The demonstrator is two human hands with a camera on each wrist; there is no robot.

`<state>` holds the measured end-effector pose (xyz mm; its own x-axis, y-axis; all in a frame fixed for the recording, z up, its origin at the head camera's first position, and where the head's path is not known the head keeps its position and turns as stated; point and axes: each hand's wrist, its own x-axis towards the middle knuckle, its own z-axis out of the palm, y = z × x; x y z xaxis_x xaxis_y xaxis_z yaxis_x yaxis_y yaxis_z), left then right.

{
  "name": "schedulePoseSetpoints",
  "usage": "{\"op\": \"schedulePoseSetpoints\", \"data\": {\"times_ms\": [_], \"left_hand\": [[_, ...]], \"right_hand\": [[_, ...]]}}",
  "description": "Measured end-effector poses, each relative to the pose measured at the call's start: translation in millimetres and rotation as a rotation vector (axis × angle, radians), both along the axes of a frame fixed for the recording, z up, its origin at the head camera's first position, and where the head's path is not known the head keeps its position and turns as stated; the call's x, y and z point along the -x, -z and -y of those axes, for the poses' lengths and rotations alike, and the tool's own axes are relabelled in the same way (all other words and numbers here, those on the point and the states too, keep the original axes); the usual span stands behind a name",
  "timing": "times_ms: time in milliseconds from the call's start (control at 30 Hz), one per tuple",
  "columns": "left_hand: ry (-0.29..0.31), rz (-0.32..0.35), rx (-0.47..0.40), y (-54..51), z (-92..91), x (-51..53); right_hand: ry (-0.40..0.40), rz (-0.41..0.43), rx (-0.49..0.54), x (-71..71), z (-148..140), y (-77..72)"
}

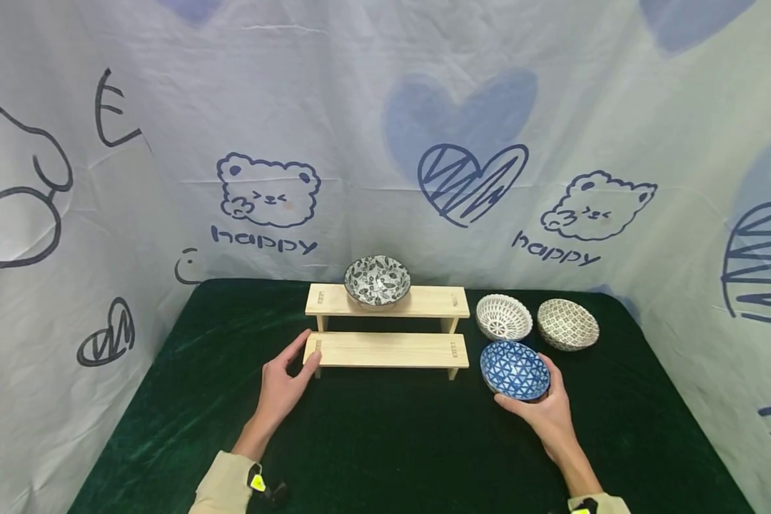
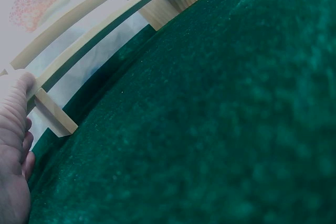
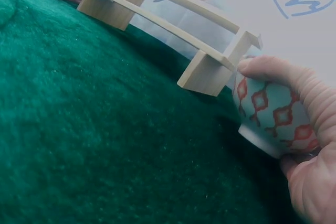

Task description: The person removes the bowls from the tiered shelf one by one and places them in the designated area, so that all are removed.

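My left hand (image 1: 280, 387) grips the left end of the lower wooden shelf (image 1: 385, 350), thumb at its front corner. In the left wrist view, the thumb lies on the board's edge beside a short leg (image 2: 55, 113). To the right, my right hand (image 1: 546, 414) holds a blue-and-white patterned bowl (image 1: 515, 370) by its side and rim. The right wrist view shows that bowl (image 3: 278, 108) raised off the cloth and tilted, its foot visible. Behind the lower board, a black-and-white leaf-patterned bowl (image 1: 378, 280) sits on the higher wooden shelf (image 1: 433, 300).
A white ribbed bowl (image 1: 504, 318) and a beige patterned bowl (image 1: 568, 325) stand at the right, just behind the held bowl. Dark green cloth (image 1: 385, 442) covers the table. A white printed curtain (image 1: 360, 193) hangs behind and at both sides.
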<state>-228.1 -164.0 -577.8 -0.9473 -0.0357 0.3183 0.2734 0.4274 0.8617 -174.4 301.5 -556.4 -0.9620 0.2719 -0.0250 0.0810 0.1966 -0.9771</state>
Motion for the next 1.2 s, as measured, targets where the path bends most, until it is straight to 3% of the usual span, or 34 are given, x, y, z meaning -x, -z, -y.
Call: {"op": "schedulePoseSetpoints", "data": {"times_ms": [167,367,600,900,1200], "left_hand": [[0.0,-0.004,0.0,-0.6,-0.1,0.1],[0.004,-0.006,0.003,-0.3,-0.4,0.5],[-0.002,-0.015,0.01,0.8,0.0,3.6],[-0.009,0.0,0.002,1.3,1.0,3.0],[0.001,0.009,-0.004,1.1,0.8,0.7]], "right_hand": [[-0.017,0.067,-0.038,-1.5,-3.3,-3.2],[-0.06,0.158,-0.168,-6.1,-9.6,-9.8],[-0.1,0.175,-0.229,-10.1,-15.5,-13.6],[-0.174,0.092,-0.289,-10.1,-18.2,-21.8],[-0.111,-0.085,-0.392,-5.3,-11.3,-31.5]]}}
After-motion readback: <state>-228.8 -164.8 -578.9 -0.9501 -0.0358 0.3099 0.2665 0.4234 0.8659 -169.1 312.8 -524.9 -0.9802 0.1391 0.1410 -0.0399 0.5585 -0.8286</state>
